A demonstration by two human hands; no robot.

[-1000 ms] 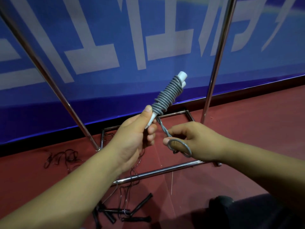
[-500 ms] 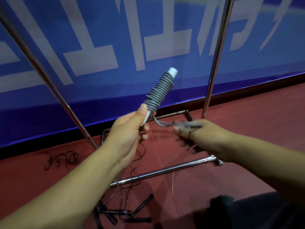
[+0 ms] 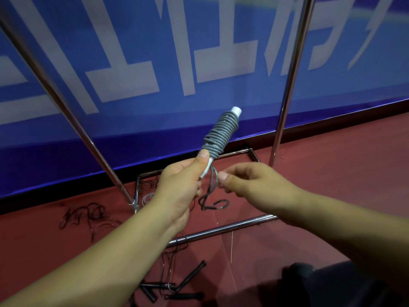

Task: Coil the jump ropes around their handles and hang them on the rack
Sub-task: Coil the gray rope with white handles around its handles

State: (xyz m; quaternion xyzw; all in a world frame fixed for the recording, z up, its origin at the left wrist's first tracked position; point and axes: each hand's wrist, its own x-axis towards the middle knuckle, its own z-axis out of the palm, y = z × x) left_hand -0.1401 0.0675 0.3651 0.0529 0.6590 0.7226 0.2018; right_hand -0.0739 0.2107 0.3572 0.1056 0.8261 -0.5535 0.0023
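— Where is the rope being worked on?

— Up in the air in front of the rack [image 3: 287, 89]. The left hand [image 3: 179, 187] grips the lower end of the white handles [image 3: 236, 111], fingers curled round them and the thumb pressed up against the bottom turns of the grey rope coil [image 3: 218, 135]. The bundle tilts up and to the right, with a white tip poking out of the top.

— And the other hand?

— The right hand [image 3: 250, 187] sits just beside the left, thumb and forefinger pinching the loose tail [image 3: 213, 196] of grey rope that hangs from under the coil. Below the pinch the tail curls into a small loop.

— What lies on the floor?

— On the red floor [image 3: 332, 185], inside and around the rack's chrome base, lie tangles of thin dark rope. Nearer the person, at the bottom edge of the view, is a heap of black handles [image 3: 177, 286] with their cords. Another dark tangle [image 3: 88, 216] lies left of the rack's left upright.

— Behind it all?

— A blue banner [image 3: 132, 52] with large white lettering, running along the far edge of the floor.
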